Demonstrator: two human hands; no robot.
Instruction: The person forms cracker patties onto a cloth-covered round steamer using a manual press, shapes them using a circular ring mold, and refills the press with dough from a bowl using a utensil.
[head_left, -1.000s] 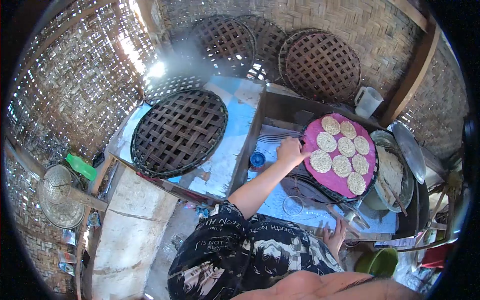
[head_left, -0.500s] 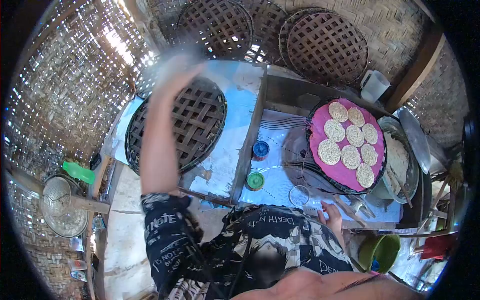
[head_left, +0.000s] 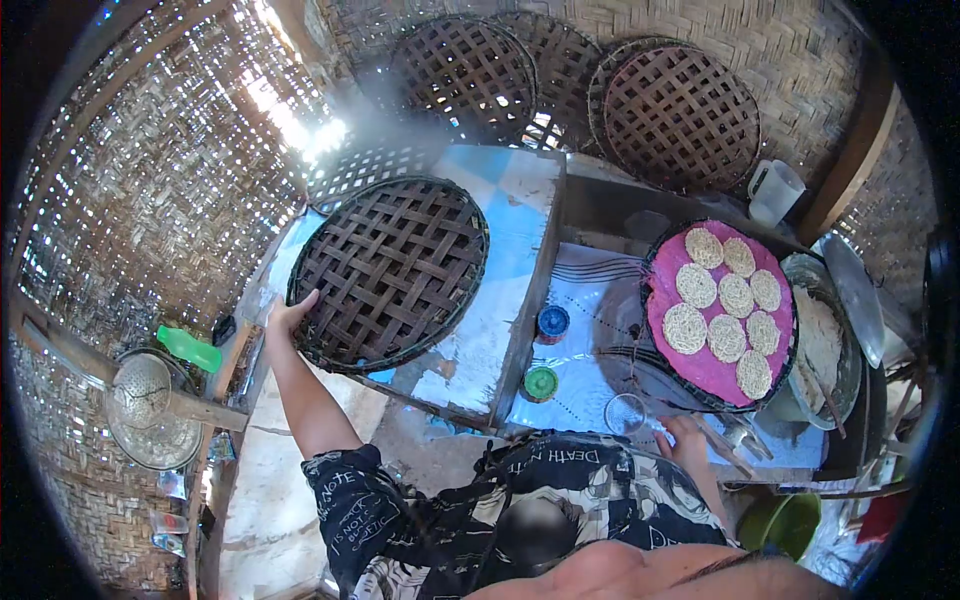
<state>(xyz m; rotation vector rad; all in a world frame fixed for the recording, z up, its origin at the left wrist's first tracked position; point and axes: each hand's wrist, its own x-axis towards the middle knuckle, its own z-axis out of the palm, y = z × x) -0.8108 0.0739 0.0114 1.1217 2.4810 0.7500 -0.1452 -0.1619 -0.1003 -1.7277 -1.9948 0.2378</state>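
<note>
My left hand (head_left: 290, 312) grips the left rim of a dark round woven tray (head_left: 395, 270), thumb on top. That tray lies on the blue and white surface (head_left: 515, 215). Near the front edge of the right-hand table, my right hand (head_left: 684, 440) rests by a clear round rim (head_left: 626, 414), its fingers partly curled; whether it holds anything is unclear. Beyond it, a tray lined with pink cloth (head_left: 705, 375) bears several pale round noodle-like discs (head_left: 727, 338). A blue-topped jar (head_left: 552, 321) and a green-topped jar (head_left: 541, 383) stand left of the pink cloth.
Several woven trays (head_left: 682, 116) lean on the back wall. A white jug (head_left: 775, 192) stands at the back right. A large bowl of pale dough (head_left: 818, 345) with a stick sits right of the pink cloth. A green bottle (head_left: 189, 348) and a strainer (head_left: 141, 390) are at left.
My left hand has gone from beside the pink-lined tray, across the dark woven tray, to its left rim. My right hand stays near the table's front edge. The view has shifted slightly.
</note>
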